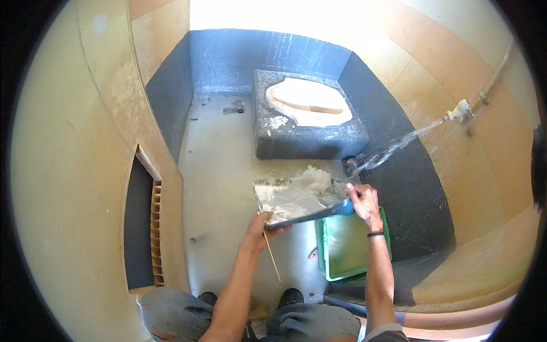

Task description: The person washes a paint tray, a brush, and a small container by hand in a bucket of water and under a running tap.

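A shallow rectangular pan [296, 203] with a dark rim is tilted between my two hands, grey-white residue and splashing water on its face. My left hand [260, 228] is closed on its near left corner, thumb on top and fingers underneath. A thin pale stick [272, 255] hangs down from that same hand. At the opposite end, my right hand [364, 203] grips the pan beside a rounded blue part [344, 207]. Water streams from a white wall tap [459, 112] toward the pan's right end; splashing hides the exact edge there.
Below my right hand stands a green basin [323, 251] on the wet floor [219, 171]. Ahead is a squat toilet [310, 102] on a raised black block [307, 149]. A dark-based wall [416, 194] borders the right; a pale partition [85, 171] borders the left. My feet are close below.
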`<state>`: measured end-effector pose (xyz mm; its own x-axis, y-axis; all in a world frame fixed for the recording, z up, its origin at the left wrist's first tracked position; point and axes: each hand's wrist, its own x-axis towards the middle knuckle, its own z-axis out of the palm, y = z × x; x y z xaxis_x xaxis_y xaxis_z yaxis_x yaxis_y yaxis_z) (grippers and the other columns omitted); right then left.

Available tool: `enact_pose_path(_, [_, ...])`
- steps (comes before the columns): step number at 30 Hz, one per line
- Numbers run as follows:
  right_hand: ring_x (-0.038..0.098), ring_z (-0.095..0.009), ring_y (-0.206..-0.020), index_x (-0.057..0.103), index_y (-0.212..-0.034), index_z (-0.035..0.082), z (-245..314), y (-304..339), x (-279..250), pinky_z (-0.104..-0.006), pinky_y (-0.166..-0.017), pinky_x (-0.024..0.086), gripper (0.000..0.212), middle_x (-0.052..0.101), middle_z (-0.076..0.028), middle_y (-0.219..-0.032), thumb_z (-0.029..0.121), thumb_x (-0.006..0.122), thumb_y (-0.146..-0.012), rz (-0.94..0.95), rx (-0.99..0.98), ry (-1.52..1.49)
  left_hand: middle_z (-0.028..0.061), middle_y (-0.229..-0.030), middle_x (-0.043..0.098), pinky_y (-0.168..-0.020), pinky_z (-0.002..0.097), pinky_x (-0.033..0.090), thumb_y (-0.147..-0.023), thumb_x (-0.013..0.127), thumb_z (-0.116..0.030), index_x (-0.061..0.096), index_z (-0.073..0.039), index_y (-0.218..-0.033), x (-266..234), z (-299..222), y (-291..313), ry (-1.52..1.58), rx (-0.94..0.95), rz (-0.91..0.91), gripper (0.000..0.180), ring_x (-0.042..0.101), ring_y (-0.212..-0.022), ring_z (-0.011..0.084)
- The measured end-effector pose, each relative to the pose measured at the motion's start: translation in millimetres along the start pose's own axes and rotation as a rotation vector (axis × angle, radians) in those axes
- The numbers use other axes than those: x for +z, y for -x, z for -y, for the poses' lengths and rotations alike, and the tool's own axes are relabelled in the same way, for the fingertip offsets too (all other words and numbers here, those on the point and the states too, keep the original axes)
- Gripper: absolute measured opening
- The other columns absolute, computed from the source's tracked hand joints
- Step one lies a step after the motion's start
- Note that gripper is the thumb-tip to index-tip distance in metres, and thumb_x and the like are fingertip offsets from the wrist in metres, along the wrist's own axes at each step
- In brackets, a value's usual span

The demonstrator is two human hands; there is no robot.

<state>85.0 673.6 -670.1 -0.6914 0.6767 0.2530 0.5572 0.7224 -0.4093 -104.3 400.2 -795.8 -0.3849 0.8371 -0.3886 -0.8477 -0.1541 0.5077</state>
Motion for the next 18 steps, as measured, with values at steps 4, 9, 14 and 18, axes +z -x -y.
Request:
enact_pose_path(4, [0.065,-0.037,-0.083,0.069,-0.071,0.000,-1,15,9,-0.0473,-0.074,0.053,0.047,0.067,-0.018,-0.077,0.045,0.078,-0.084,-0.070,-0.063,0.058,0.0309,-0.117,0.066,-0.061,0.0317,0.067,-0.099,0.049,-0.018,0.040,0.017,-0.138,-8,17,-2,0.175,-0.106,-0.025,0.053,0.074,-0.091,0.0392])
enact_pose_path(9, [0.066,-0.035,-0.082,0.069,-0.062,0.004,48,-16,-8,-0.0456,-0.074,0.056,0.044,0.067,-0.017,-0.069,0.043,0.079,-0.079,-0.048,-0.149,0.314,0.0309,-0.117,0.064,-0.062,0.0315,0.068,-0.099,0.051,-0.019,0.046,0.015,-0.129,-38,51,-7,0.371,-0.239,-0.087,0.046,0.073,-0.091,0.0377])
enact_pose_path(14, [0.069,-0.033,-0.087,0.074,-0.066,0.006,133,-58,-9,-0.0435,-0.076,0.058,0.048,0.070,-0.017,-0.070,0.052,0.075,-0.077,0.111,-0.358,0.518,0.0262,-0.110,0.067,-0.059,0.0301,0.066,-0.100,0.056,-0.025,0.056,0.009,-0.120,-81,103,-14,0.701,-0.352,0.016,0.039,0.074,-0.085,0.0316])
enact_pose_path(18, [0.067,-0.029,-0.085,0.075,-0.067,0.003,192,-71,8,-0.0418,-0.068,0.056,0.055,0.070,-0.012,-0.067,0.057,0.075,-0.075,0.146,-0.650,0.657,0.0221,-0.106,0.068,-0.047,0.0219,0.059,-0.102,0.054,-0.024,0.058,0.007,-0.119,-84,126,-13,0.903,-0.498,-0.003,0.035,0.073,-0.074,0.0235])
